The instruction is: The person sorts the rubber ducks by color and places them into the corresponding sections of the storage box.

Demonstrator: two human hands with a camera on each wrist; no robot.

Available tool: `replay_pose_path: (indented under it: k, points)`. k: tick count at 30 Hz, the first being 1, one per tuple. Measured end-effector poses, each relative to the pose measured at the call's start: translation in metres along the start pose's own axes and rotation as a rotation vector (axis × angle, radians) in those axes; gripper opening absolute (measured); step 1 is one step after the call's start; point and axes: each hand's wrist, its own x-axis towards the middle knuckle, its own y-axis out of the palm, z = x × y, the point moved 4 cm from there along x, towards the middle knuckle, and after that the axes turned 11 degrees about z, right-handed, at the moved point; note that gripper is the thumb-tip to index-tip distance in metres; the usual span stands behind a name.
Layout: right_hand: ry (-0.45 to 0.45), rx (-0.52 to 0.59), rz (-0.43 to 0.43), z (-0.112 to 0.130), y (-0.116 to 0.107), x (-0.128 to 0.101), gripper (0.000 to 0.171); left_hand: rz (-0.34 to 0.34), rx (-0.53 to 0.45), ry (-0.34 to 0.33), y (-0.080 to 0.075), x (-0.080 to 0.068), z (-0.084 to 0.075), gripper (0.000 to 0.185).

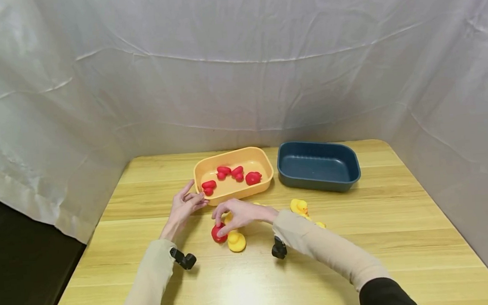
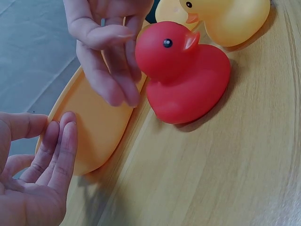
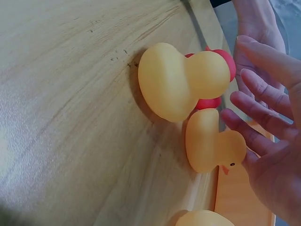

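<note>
Wooden worktop (image 1: 358, 239) wide open at right, right hand (image 1: 240, 214) spread over one red duck (image 1: 218, 234), left hand (image 1: 185, 206) relaxed by orange tray (image 1: 235, 197) holding five red ducks.

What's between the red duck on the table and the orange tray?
In the left wrist view, the right hand's fingers hang between the red duck and the orange tray; beneath them is only bare wooden table.

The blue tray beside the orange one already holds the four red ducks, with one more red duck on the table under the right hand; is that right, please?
Not quite: the head view shows the blue tray empty. The four red ducks lie in the orange tray. One more red duck does sit on the table under the right hand.
</note>
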Motion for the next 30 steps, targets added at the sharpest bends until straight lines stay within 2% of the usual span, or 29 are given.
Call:
replay_pose_path:
  k: [3,7,12,18,30]
  points:
    - [-0.013,-0.018,0.009,-0.001,0.002,0.002,0.024,0.016,-0.02,0.023,-0.003,0.002,0.004,0.081]
    - [-0.022,-0.038,0.009,-0.002,0.003,0.004,0.024,0.0,-0.006,0.048,0.001,0.0,0.0,0.079]
    - [-0.015,-0.027,0.015,-0.001,0.004,0.005,0.027,-0.035,0.005,0.006,0.005,-0.003,-0.006,0.075]
    - [0.046,-0.05,0.017,-0.003,0.005,0.005,0.026,-0.034,0.013,-0.037,0.007,-0.006,-0.01,0.072]
    - [0.056,-0.036,0.037,-0.002,0.007,0.008,0.026,-0.046,-0.002,-0.048,0.007,-0.005,-0.01,0.07]
